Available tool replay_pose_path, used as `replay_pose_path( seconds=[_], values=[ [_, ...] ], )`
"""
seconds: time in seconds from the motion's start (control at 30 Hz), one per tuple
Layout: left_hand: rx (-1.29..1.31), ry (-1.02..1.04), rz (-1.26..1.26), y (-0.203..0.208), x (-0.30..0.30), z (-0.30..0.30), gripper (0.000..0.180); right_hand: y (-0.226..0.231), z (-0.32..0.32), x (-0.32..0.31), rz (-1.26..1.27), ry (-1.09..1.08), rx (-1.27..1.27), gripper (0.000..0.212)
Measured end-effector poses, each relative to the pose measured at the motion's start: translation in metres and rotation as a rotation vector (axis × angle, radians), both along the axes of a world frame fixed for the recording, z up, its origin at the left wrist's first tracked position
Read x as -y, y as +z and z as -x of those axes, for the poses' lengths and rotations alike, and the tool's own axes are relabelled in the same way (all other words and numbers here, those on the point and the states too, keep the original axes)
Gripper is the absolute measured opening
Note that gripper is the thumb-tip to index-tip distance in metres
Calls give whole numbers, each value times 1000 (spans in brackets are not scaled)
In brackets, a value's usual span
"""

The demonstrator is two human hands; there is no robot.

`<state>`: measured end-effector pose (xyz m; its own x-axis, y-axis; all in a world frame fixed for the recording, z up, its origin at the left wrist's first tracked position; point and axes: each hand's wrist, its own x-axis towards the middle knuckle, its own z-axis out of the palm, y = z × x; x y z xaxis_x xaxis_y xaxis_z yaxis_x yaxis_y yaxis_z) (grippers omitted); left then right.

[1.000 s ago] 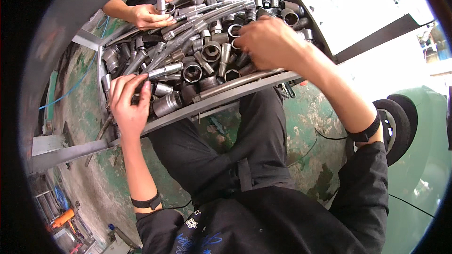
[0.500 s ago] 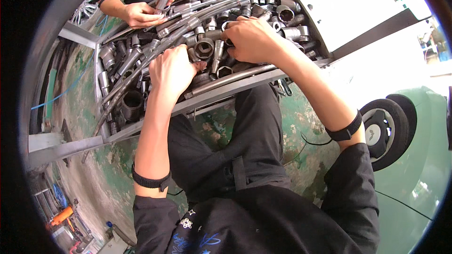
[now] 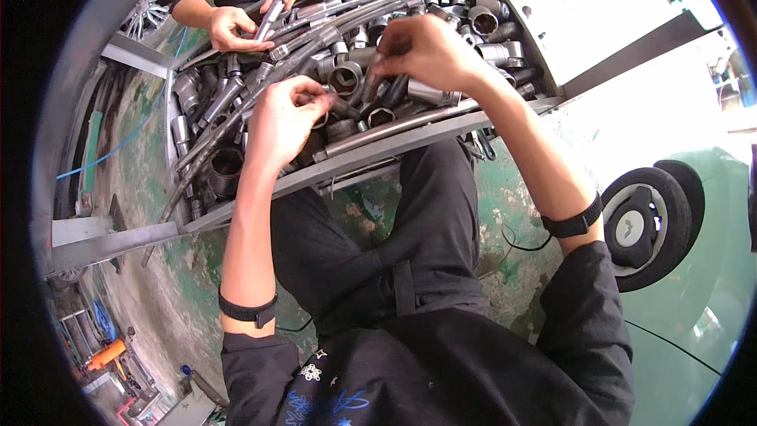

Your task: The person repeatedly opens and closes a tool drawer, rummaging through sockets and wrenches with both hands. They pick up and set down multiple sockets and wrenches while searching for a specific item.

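Note:
A metal tray [image 3: 410, 136] is heaped with steel sockets, extension bars and long wrench handles. Over its near left part is my left hand [image 3: 285, 114], fingers curled into a pinch beside a dark cylindrical piece [image 3: 344, 108]; whether it grips that piece is unclear. To the right, my right hand [image 3: 430, 51] hovers over the heap with its fingers bent down and closed, blurred by motion, around a dark smeared piece. Between the hands sits a large open socket [image 3: 344, 77]. A hexagonal socket [image 3: 382, 117] lies by the near rim.
Across the tray, another person's hands [image 3: 272, 16] hold a bright metal socket piece. Long bars [image 3: 315, 41] cross the heap diagonally. On the right is a pale green surface [image 3: 686, 308] with a black-rimmed wheel [image 3: 643, 225]. At the lower left stand tools, one with an orange part [image 3: 106, 355].
My left hand has lifted slightly and its fingers curled. My right hand has risen from among the sockets. The other person's hands have turned the metal piece upright.

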<state>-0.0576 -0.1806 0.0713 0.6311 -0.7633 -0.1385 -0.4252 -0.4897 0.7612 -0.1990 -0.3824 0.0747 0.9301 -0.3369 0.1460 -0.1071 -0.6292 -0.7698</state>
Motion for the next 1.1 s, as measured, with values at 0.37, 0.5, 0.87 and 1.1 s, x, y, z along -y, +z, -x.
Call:
replay_pose_path(
  seconds=[0.37, 0.5, 0.87, 1.1],
  values=[
    [343, -236, 792, 43, -12, 63, 36, 8, 20, -44, -1574, 189, 458, 18],
    [502, -279, 890, 56, -8, 73, 29, 8, 19, -65, -1702, 312, 410, 22],
    [448, -230, 917, 56, -17, 69, 30, 18, 29, -65, -1296, 84, 808, 20],
    [173, -9, 687, 25, -4, 53, 22, 15, 29, -40, -458, -101, 440, 40]
  ],
)
